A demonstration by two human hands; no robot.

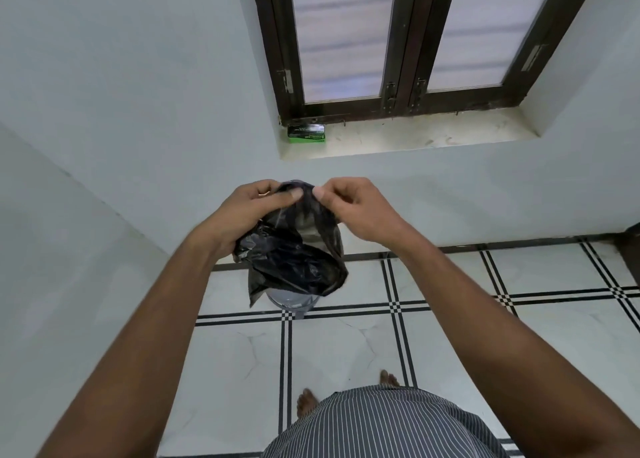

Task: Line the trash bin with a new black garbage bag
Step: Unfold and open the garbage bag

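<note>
Both hands, the left hand (258, 212) and right hand (356, 208), pinch the crumpled black bag (294, 250) at its top edge, held above the bin (294, 303) on the floor. The bag looks unopened and not yet in the bin, so most of the lining remains.

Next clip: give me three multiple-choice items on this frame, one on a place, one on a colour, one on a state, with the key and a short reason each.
1. Where is the small box?
A. on the window sill, at its left end
B. on the floor by the bin
C. in the person's left hand

2. What colour is that box's front?
A. red
B. green
C. yellow

3. What state is the garbage bag in?
A. spread over the bin's rim
B. lying flat on the floor
C. crumpled and held up in both hands

Key: 1 A, the small box rests on the window sill. 2 B, its front is green. 3 C, the left hand and right hand pinch the top of the garbage bag above the bin.
</note>
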